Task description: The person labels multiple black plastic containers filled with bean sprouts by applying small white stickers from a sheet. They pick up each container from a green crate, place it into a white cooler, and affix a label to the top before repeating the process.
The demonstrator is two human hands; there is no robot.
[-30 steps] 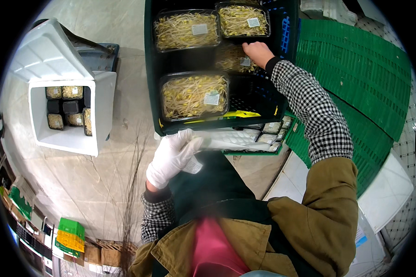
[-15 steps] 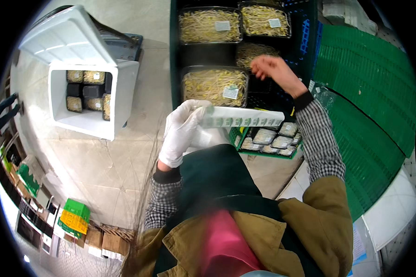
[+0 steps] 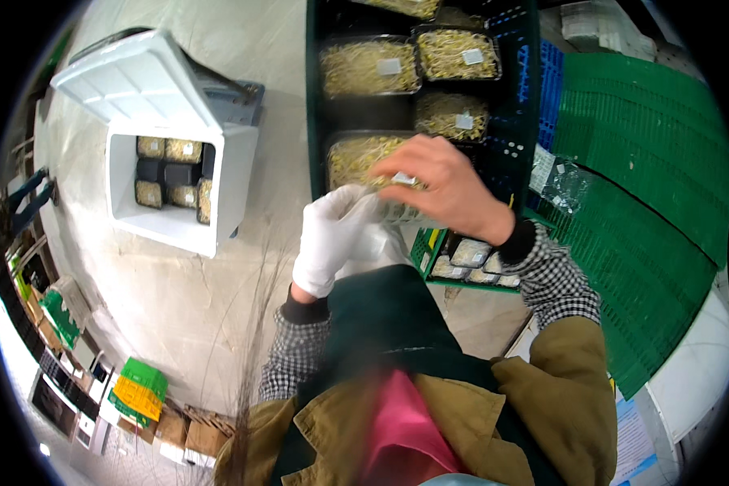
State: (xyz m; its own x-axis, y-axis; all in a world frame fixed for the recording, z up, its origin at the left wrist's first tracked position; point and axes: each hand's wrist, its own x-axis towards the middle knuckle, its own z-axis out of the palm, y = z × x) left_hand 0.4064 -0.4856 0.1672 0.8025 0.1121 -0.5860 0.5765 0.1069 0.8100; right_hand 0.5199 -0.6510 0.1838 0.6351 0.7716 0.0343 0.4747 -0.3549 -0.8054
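Observation:
My left hand (image 3: 330, 243), in a white glove, pinches a white strip of labels (image 3: 401, 213). My bare right hand (image 3: 454, 188) reaches across from the right, thumb and fingers closing on that strip beside the left fingertips and covering much of it. Behind the hands, a clear-lidded tray of bean sprouts (image 3: 360, 158) is partly hidden by the right hand. Farther back lie a right-hand sprout tray (image 3: 445, 121) with a white label, another labelled tray (image 3: 368, 69) and a third (image 3: 454, 53). All sit in a dark crate (image 3: 319, 121).
To the left stands a white foam box (image 3: 228, 182) with its lid raised and several sprout trays inside. A green crate (image 3: 454, 283) of packed trays is below my right hand. Green slatted panels (image 3: 632, 178) fill the right side. Green and yellow crates (image 3: 138, 389) stand at lower left.
My right hand has come back from the right-hand sprout tray to the label strip at my left hand. That tray now shows a white label. The view has shifted slightly.

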